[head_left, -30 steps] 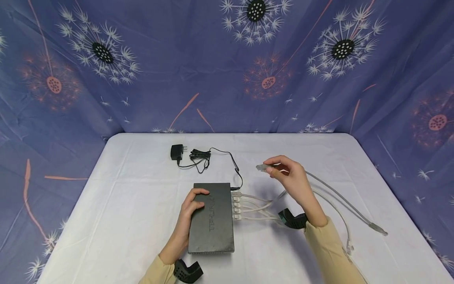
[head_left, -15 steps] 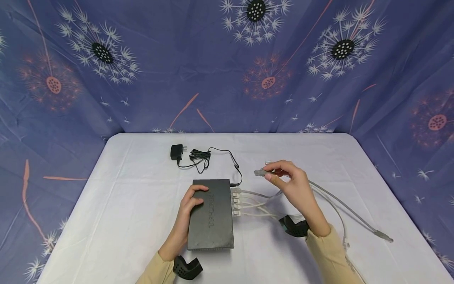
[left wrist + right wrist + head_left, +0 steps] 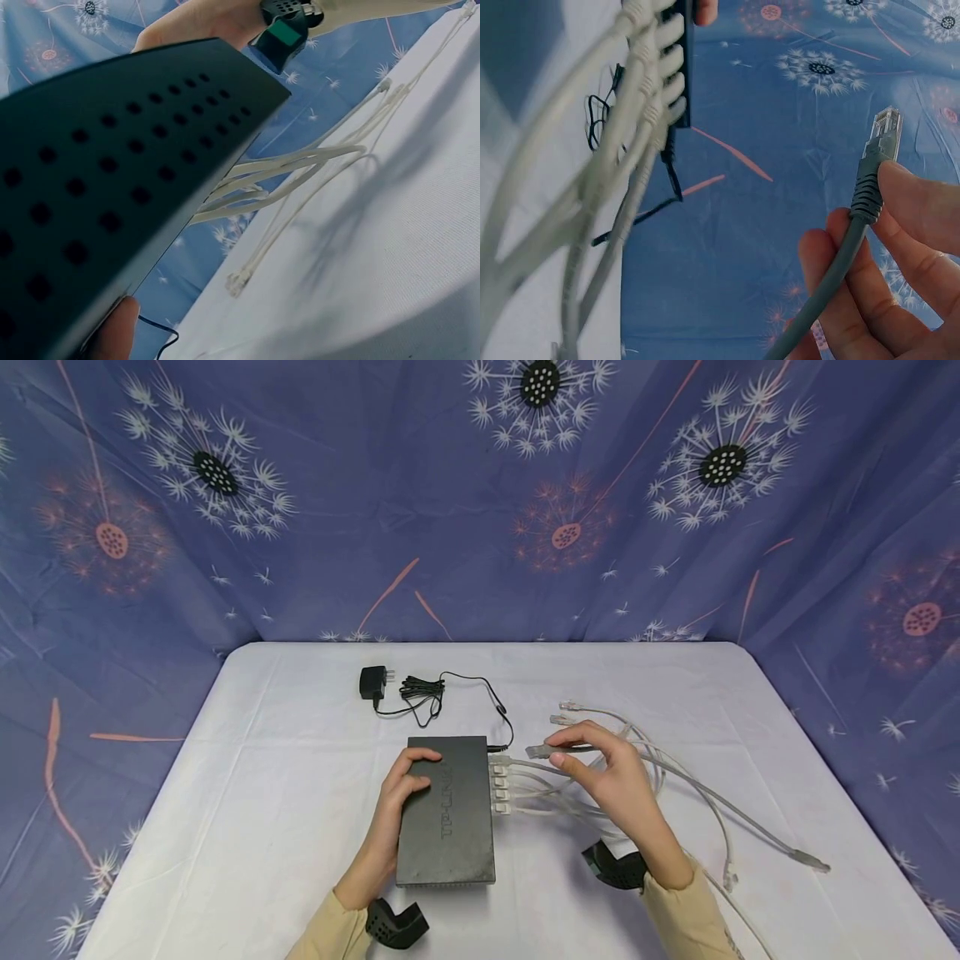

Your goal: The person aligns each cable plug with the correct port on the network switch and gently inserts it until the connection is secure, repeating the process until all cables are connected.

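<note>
A black network switch (image 3: pixel 450 852) with raised lettering on top is gripped along its left side by my left hand (image 3: pixel 392 814), two fingers over the top face. In the left wrist view, its side with vent holes (image 3: pixel 140 146) fills the left, above the white table. Several network cable plugs (image 3: pixel 502 794) sit in a row in the ports on its right side. My right hand (image 3: pixel 615 768) pinches a grey network cable by its plug (image 3: pixel 538 751), apart from the switch and to its right. The clear tip of this plug (image 3: pixel 885 124) points upward in the right wrist view.
Behind the switch lies a black power adapter (image 3: pixel 372 682) with a bundled cord (image 3: pixel 423 687) running to the switch's back right corner. Loose whitish cables with free plugs (image 3: pixel 567 705) spread around my right hand. The grey cable's other end (image 3: pixel 810 860) rests at the right.
My right hand has come nearer me and slightly left with the grey plug. The switch has slid slightly away from me with my left hand. Loose cable plugs now show behind my right hand.
</note>
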A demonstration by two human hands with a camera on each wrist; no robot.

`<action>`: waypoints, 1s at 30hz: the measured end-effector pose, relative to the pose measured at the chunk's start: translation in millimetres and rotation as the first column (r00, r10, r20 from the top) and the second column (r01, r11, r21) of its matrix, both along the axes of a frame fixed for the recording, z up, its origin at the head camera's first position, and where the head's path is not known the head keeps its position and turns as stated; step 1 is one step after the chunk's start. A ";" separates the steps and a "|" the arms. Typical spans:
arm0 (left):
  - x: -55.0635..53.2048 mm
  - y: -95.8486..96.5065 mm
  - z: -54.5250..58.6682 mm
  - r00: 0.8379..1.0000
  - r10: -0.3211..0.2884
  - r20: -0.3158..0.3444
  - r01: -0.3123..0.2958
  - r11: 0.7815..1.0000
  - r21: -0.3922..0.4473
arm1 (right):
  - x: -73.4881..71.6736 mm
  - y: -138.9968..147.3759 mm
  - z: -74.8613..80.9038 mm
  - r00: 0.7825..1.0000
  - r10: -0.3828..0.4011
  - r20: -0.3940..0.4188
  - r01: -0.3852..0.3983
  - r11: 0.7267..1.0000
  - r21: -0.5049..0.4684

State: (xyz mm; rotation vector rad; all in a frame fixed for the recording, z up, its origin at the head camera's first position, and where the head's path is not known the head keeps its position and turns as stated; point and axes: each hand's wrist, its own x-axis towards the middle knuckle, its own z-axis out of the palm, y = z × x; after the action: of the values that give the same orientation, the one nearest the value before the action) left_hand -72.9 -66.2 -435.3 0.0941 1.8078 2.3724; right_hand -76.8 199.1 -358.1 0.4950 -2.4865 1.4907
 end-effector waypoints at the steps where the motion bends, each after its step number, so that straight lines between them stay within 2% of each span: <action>1: -0.1 0.0 0.2 1.000 -0.001 0.000 0.001 1.000 0.002 | 1.4 -1.2 -0.6 1.000 0.002 -0.006 -0.002 1.000 -0.003; 8: -1.4 -0.1 0.5 1.000 0.004 -0.007 -0.004 1.000 0.003 | 9.2 -7.7 -7.9 0.998 0.007 -0.054 -0.008 1.000 -0.028; 20: -3.8 -0.5 3.8 1.000 0.014 -0.013 -0.014 1.000 -0.013 | 19.8 -14.2 -19.3 0.995 0.015 -0.103 -0.015 1.000 0.003; 30: -2.7 -1.6 4.7 1.000 0.019 -0.014 -0.019 0.999 -0.044 | 26.5 -20.7 -30.3 0.987 -0.012 -0.160 0.016 1.000 0.022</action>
State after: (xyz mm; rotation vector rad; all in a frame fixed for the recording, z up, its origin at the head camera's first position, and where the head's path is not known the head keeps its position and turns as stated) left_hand -75.6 -67.8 -430.6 0.0881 1.8739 2.3490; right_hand -50.3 178.4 -388.3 0.5758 -2.3813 1.3612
